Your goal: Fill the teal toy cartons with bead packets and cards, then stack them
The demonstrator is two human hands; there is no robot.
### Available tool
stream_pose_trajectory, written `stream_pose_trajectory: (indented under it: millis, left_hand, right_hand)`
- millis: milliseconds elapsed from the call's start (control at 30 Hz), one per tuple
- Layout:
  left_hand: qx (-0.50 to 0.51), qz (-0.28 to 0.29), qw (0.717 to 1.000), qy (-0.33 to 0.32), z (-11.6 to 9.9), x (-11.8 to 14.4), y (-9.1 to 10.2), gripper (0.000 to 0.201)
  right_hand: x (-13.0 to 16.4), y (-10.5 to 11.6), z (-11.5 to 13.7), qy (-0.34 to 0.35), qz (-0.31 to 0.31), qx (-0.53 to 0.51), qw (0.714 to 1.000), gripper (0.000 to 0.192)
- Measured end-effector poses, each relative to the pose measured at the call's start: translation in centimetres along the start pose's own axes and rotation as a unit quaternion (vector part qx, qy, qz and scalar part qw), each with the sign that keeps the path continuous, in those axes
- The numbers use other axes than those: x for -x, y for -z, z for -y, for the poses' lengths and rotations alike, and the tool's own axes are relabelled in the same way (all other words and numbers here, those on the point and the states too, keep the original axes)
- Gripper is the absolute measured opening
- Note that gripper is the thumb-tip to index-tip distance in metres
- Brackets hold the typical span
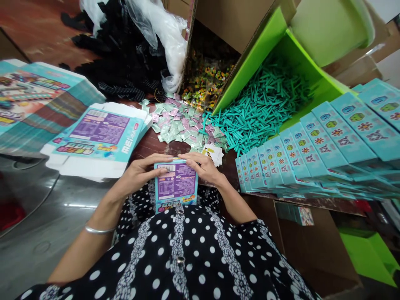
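Note:
A small teal and purple printed carton [176, 185] is held upright against my body, its printed back panel facing me. My left hand [145, 168] grips its upper left side, fingers along the top edge. On the upper right, my right hand [203, 166] holds the same carton, its fingers near the top edge. What is inside the carton cannot be seen. Just beyond my hands lie loose white cards [215, 154] and a heap of small green and pink sachets [184, 121].
Flat cartons [100, 133] and a tall stack of them [46, 100] are on the left. A lime-green bin [315, 71] spills teal sticks [259, 112]. Rows of teal boxes [306, 146] line the right. Behind are a cardboard box of orange-yellow packets [206, 83] and black bundles [121, 58].

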State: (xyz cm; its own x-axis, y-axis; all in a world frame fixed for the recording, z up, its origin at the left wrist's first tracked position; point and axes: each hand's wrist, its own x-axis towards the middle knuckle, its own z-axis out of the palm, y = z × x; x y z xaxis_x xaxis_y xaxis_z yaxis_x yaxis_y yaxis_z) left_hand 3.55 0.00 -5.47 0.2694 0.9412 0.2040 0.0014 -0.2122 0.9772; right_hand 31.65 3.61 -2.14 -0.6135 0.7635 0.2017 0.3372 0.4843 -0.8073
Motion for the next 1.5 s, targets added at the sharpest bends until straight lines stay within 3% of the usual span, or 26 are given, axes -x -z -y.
stream_pose_trajectory:
  millis: [67, 133, 200, 267, 333, 400, 500, 567, 633, 700, 767, 833, 900, 967, 1067, 1200, 1500]
  left_hand:
    - [0.005, -0.053, 0.998, 0.011, -0.4, -0.1, 0.0, 0.037]
    - [0.026, -0.154, 0.987, 0.027, -0.9, -0.4, 0.1, 0.036]
    - [0.075, -0.286, 0.955, 0.025, -1.1, -0.8, 0.5, 0.039]
    - [0.140, -0.401, 0.905, -0.003, -0.9, -1.3, 1.0, 0.046]
    - [0.193, -0.439, 0.877, -0.017, -0.4, -1.4, 1.4, 0.053]
    - [0.188, -0.394, 0.899, 0.002, 0.0, -0.9, 1.5, 0.058]
    - [-0.010, -0.286, 0.958, -0.031, -0.6, 0.6, 1.2, 0.066]
    - [-0.179, -0.209, 0.956, -0.102, -1.5, 1.5, 1.0, 0.074]
    - [-0.268, -0.096, 0.952, -0.117, -2.2, 2.0, 0.8, 0.072]
    - [-0.280, 0.031, 0.958, -0.051, -2.5, 1.9, 0.8, 0.061]
    - [-0.263, 0.100, 0.959, 0.037, -2.4, 1.5, 1.0, 0.052]
    - [-0.252, 0.100, 0.958, 0.097, -2.0, 1.0, 1.5, 0.050]
    - [-0.242, 0.063, 0.960, 0.125, -1.5, 0.4, 1.9, 0.054]
    - [-0.224, 0.039, 0.961, 0.155, -1.0, -0.2, 2.1, 0.060]
    - [-0.208, 0.033, 0.956, 0.203, -0.4, -0.9, 1.9, 0.065]
    - [-0.231, 0.024, 0.949, 0.213, -0.1, -1.3, 1.5, 0.063]
    - [-0.264, 0.056, 0.938, 0.217, -0.6, -1.3, 0.7, 0.061]
  right_hand:
    - [0.4, -0.5, -0.2, -0.037, -0.051, -0.041, 0.997, 0.052]
    - [1.1, -1.1, -0.6, -0.095, -0.073, -0.122, 0.985, 0.087]
    - [1.9, -1.6, -1.1, -0.133, -0.057, -0.201, 0.969, 0.119]
    - [2.6, -2.0, -1.5, -0.141, -0.070, -0.256, 0.954, 0.116]
    - [2.9, -2.2, -1.9, -0.145, -0.143, -0.304, 0.931, 0.093]
    - [3.0, -2.1, -2.1, -0.159, -0.232, -0.354, 0.892, 0.076]
    - [3.1, -2.1, -2.0, -0.181, -0.284, -0.386, 0.859, 0.072]
    - [3.3, -2.5, -1.7, -0.195, -0.243, -0.385, 0.869, 0.074]
    - [3.7, -3.3, -1.3, -0.206, -0.171, -0.380, 0.885, 0.074]
    - [4.0, -3.5, -0.9, -0.203, -0.101, -0.372, 0.900, 0.073]
    - [4.1, -2.6, -0.8, -0.185, -0.051, -0.340, 0.921, 0.075]
    - [4.2, -0.4, -0.9, -0.164, -0.057, -0.225, 0.959, 0.073]
    - [4.2, 2.4, -1.2, -0.155, -0.107, -0.017, 0.982, 0.066]
    - [4.3, 4.7, -1.6, -0.162, -0.124, 0.192, 0.960, 0.064]
    - [4.3, 6.0, -2.3, -0.193, -0.050, 0.349, 0.916, 0.070]
    - [4.5, 5.5, -2.8, -0.215, -0.020, 0.371, 0.903, 0.063]
    - [5.5, 7.4, -3.6, -0.239, -0.064, 0.197, 0.949, 0.048]
